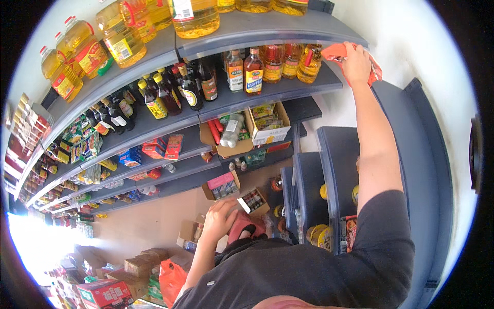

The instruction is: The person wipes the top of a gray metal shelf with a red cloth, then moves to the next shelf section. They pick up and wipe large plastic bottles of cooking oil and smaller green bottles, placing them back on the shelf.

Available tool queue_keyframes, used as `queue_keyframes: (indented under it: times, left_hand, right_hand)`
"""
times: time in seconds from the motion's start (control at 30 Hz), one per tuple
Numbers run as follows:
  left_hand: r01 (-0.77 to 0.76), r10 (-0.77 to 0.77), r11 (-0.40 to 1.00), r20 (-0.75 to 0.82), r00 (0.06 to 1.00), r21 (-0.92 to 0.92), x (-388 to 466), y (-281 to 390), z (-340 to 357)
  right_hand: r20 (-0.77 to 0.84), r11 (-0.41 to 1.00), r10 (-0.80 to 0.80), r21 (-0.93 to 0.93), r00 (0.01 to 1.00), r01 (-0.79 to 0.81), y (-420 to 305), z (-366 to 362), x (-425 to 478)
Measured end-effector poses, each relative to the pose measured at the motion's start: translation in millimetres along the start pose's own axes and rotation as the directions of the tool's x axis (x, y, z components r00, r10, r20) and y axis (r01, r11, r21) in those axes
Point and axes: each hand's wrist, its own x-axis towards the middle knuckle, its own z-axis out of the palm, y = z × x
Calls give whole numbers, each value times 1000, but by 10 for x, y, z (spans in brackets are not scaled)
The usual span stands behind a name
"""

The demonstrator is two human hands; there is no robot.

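My right hand (356,63) is raised at the end of my outstretched arm, pressing a crumpled red cloth (332,51) in its fingers. The cloth lies at the corner where the upper grey metal shelf (320,27) meets the right-hand shelf (409,162). Just left of it, large bottles of golden liquid (309,63) stand on the tier below. My left hand (220,218) hangs low in front of my body, thumb apart from the fingers, with nothing seen in it. Small open cardboard boxes (262,210) sit on the floor beyond it.
Large cooking-oil bottles (120,42) line the top tier. Dark sauce bottles (189,87) fill the second. An open carton of sachets (271,136) juts from a lower tier. Yellow-lidded tubs (319,235) stand on the right shelves. Cartons and a red plastic bag (172,280) crowd the lower left.
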Motion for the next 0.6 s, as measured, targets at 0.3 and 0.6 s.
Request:
queue_keyframes:
  times: [0.3,0.6]
  left_hand:
    - [-14,13,1000,168,986,7,-14,-46,34]
    - [-365,359,930,-88,929,-55,955,621,-184]
  right_hand:
    - [302,-205,187,942,935,-264,-435,-24,170]
    - [475,-370,-156,785,866,-497,-352,-1039,-973]
